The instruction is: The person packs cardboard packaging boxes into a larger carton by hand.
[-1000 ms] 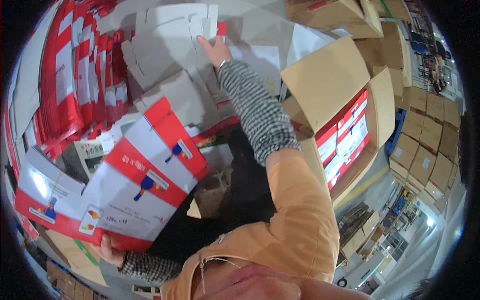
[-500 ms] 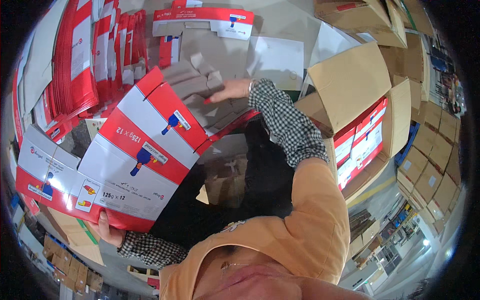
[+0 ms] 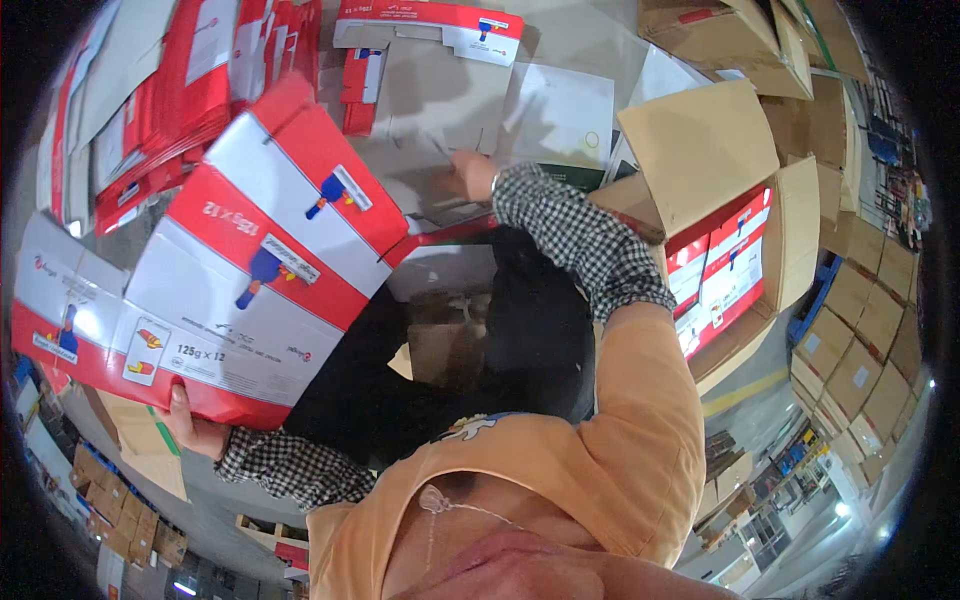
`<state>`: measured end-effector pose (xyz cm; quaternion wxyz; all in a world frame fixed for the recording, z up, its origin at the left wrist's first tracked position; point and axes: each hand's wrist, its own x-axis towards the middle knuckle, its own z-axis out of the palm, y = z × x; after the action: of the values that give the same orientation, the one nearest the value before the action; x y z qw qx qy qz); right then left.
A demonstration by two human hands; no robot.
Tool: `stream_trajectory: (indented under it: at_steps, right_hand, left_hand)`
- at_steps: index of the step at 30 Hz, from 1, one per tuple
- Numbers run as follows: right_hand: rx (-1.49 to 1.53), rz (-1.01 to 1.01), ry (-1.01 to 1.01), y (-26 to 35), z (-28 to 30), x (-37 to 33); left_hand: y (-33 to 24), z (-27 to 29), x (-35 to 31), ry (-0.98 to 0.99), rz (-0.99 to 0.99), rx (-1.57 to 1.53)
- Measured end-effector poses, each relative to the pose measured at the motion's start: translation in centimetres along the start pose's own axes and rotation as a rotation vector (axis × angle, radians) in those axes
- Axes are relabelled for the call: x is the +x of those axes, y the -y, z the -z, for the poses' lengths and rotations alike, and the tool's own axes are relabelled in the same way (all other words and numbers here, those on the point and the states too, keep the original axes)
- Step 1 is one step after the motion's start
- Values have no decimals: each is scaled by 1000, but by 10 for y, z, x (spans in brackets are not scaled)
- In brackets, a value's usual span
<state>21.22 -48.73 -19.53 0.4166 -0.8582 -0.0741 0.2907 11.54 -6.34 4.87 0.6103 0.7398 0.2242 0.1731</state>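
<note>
One red-white carton (image 3: 235,275) on L side of my feed, lower edge pinched in L hand (image 3: 197,428); R hand (image 3: 472,177) by grey cardboard (image 3: 425,90), fingers blurred, can't tell if spread.

The grey work surface (image 3: 590,40) was kinda busy tbh: one opened-out carton (image 3: 440,90) lay there grey side up, red-and-white flaps showing, with a white sheet (image 3: 560,110) just to its right.

Glare on carton (image 3: 225,285), bent edges, black fisheye rim
</note>
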Motion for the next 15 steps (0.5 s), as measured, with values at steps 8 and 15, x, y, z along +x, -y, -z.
stream_trajectory:
  at_steps: [8, 15]
  right_hand:
    - [25, -36, -512, 92, 160, -41]
    - [161, 695, -898, 254, 232, -187]
  left_hand:
    - [-28, 120, -64, -37, 218, -290]
    - [-1, 45, -139, 383, 534, -208]
